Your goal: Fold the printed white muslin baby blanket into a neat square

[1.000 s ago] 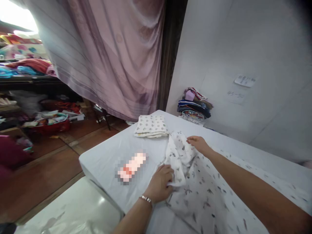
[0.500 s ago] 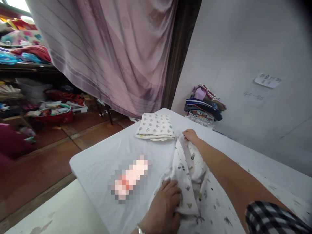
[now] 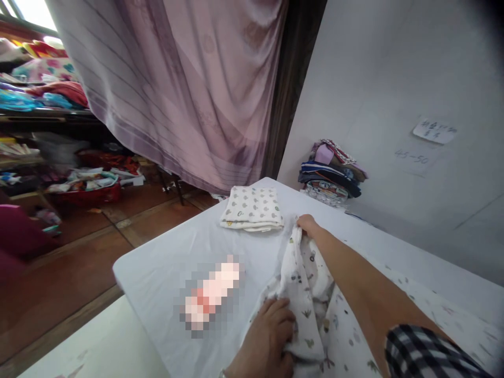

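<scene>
A white cloth printed with small plants and dots lies bunched and partly folded in front of me, spreading toward the lower right. My right hand is closed in a pinch on its far corner, lifting that edge slightly off the table. Lower down, my left hand rests on the near left part of the same cloth, its fingers curled over the fabric. Just beyond both hands sits a folded white cloth with grey motifs. A blurred-out pinkish object lies to the left of my left hand.
The white table has a rounded left corner. A pink curtain hangs past its far edge. Stacked folded fabrics stand against the white wall. At the left are cluttered shelves and a red basket on the tiled floor.
My right hand has drawn the cloth's corner slightly, making the raised fold narrower and steeper. The left hand stays on the cloth; the view has shifted a little.
</scene>
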Demonstrator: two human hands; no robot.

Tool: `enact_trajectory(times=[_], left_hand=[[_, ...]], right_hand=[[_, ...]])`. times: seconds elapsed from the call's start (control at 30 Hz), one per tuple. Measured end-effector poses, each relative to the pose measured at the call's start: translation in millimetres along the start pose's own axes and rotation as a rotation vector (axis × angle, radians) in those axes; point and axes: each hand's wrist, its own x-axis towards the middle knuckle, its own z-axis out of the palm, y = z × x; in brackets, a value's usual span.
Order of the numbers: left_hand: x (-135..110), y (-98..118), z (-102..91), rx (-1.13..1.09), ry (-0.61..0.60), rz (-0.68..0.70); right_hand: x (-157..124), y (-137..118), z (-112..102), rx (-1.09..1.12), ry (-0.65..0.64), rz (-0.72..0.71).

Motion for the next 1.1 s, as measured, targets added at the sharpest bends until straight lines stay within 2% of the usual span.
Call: enact_trajectory(times=[0.17,0.33,0.47,0.63,0.77,0.9,0.97,1.03,1.1], left_hand=[[-0.2,6.5,-4.6,-0.029,0.088,0.003],[-1.6,7.2,-10.8,-0.022,0.138,0.103],[-8.1,21.0,-9.2,0.013,0.18,0.216],[-24.2,71.1,5.9,-0.048,0.089,0.243],[-35.7,98.3,20.4,-0.076,0.044,0.258],[-39.7,99.2,12.5,-0.13,0.16,0.181],[-37.2,100.8,0.1,-0.22,0.259,0.11],[-32.2,110.1,-11.2,-0.316,0.337,0.06],[-25.5,128.9,-14.9,-0.363,0.316,0.055]], right_hand=[[-38.5,-10.0,-53.9,0.402,-0.017,-0.009],[-108.4,-7.9,-112.8,0.653,-0.032,-0.082],[-168.3,17.6,-144.3,0.748,-0.014,-0.052],[-219.8,73.0,-159.1,0.787,0.091,0.156],[-240.9,115.0,-157.8,0.736,0.209,0.279],[-245.9,129.8,-162.7,0.683,0.316,0.271],[-243.2,124.7,-176.0,0.655,0.365,0.237],[-238.3,114.1,-199.4,0.626,0.416,0.197],[-232.8,102.0,-231.8,0.6,0.474,0.152]])
